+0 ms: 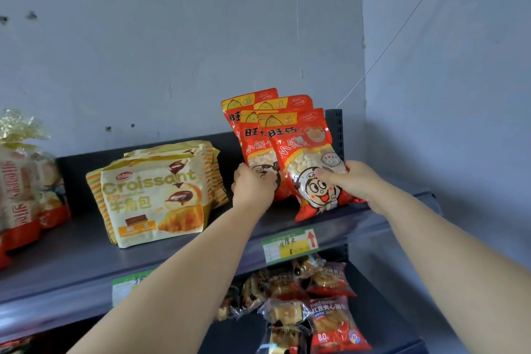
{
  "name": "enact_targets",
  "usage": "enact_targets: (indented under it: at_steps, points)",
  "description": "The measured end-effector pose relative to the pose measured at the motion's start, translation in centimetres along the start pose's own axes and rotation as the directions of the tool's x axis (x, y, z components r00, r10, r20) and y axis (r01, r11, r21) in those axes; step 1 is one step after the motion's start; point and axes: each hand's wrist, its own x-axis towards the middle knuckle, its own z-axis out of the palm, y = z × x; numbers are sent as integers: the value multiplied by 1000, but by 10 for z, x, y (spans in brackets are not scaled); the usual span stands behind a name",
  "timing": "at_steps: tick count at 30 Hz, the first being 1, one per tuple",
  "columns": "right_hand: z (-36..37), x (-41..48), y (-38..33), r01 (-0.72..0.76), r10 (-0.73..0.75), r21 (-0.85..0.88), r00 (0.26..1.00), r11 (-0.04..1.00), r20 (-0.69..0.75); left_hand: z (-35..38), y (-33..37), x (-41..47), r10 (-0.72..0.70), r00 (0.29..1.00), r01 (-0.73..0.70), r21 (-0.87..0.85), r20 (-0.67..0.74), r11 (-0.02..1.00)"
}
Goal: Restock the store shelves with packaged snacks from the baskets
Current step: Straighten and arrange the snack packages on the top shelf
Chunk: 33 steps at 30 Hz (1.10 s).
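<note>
Cream bag (155,198) reads "Croissant"; lower red packet (336,327) shows "8.0", perhaps "Red Bean".

We see glossy plastic film on the red snack bags (297,156), a softer matt sheen on the croissant packs (155,198), smooth dark painted metal in the shelf (71,256), and a rough painted wall (172,37)

Shows left hand (253,187) and right hand (349,181) — both bare — continuing into bare forearms (186,276), uncovered down to the lower edge of view. Shows slim wrists (247,210), smooth outlines and, on the right, one plainly visible thumb (326,174).
</note>
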Motion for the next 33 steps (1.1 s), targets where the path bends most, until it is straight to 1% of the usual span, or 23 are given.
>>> enact_targets:
  at_steps: [2, 4, 6, 8, 10, 12, 15, 17, 19, 21, 22, 24, 26, 29, 31, 32, 33]
  points:
    - [-2, 3, 5, 57, -57, 138, 998, 989, -1, 1, 0, 3, -71, 997, 72, -60, 21, 996]
    - [-7, 6, 10, 103, -86, 258, 993, 961, -76, -3, 0, 5, -100, 994, 102, -70, 37, 992]
    - [-12, 6, 12, 145, -105, 369, 986, 918, -128, -8, -1, 10, -134, 987, 143, -99, 88, 985]
    - [-21, 7, 17, 151, -113, 448, 988, 881, -110, -14, 0, 14, -180, 966, 209, -155, 183, 966]
    - [-24, 2, 16, 149, -132, 487, 989, 860, -69, -14, 1, 17, -199, 943, 252, -181, 267, 951]
    - [-24, -1, 16, 143, -144, 500, 989, 854, -37, -7, 1, 18, -168, 950, 227, -212, 264, 950]
    - [-19, -4, 15, 139, -141, 480, 989, 866, -32, 7, 5, 13, -74, 976, 127, -257, 205, 958]
    - [-18, -5, 14, 140, -140, 463, 990, 875, -36, 17, 13, 8, -13, 975, 86, -325, 220, 942]
    - [-19, -2, 15, 143, -139, 450, 989, 881, -42, 29, 19, 8, -10, 953, 145, -429, 302, 892]
    - [-18, 3, 16, 159, -141, 427, 987, 890, -73, 38, 22, 11, -49, 919, 266, -525, 390, 808]
    - [-17, 6, 16, 165, -141, 419, 986, 893, -87, 41, 21, 12, -65, 909, 302, -545, 411, 782]
    - [-12, 12, 15, 168, -146, 395, 986, 903, -85, 42, 20, 15, -87, 908, 333, -580, 410, 744]
    - [-6, 17, 11, 165, -156, 379, 986, 911, -54, 39, 20, 20, -81, 911, 333, -607, 404, 721]
    - [0, 23, 12, 153, -156, 374, 987, 915, -23, 33, 24, 29, -13, 911, 277, -590, 412, 758]
    - [-2, 27, 15, 130, -135, 391, 991, 911, -15, 29, 21, 37, 40, 882, 269, -570, 470, 776]
    - [-4, 29, 17, 117, -121, 404, 993, 907, -15, 28, 18, 42, 46, 874, 271, -563, 483, 781]
    - [-5, 30, 18, 107, -109, 415, 994, 904, -19, 27, 16, 45, 27, 889, 259, -552, 457, 793]
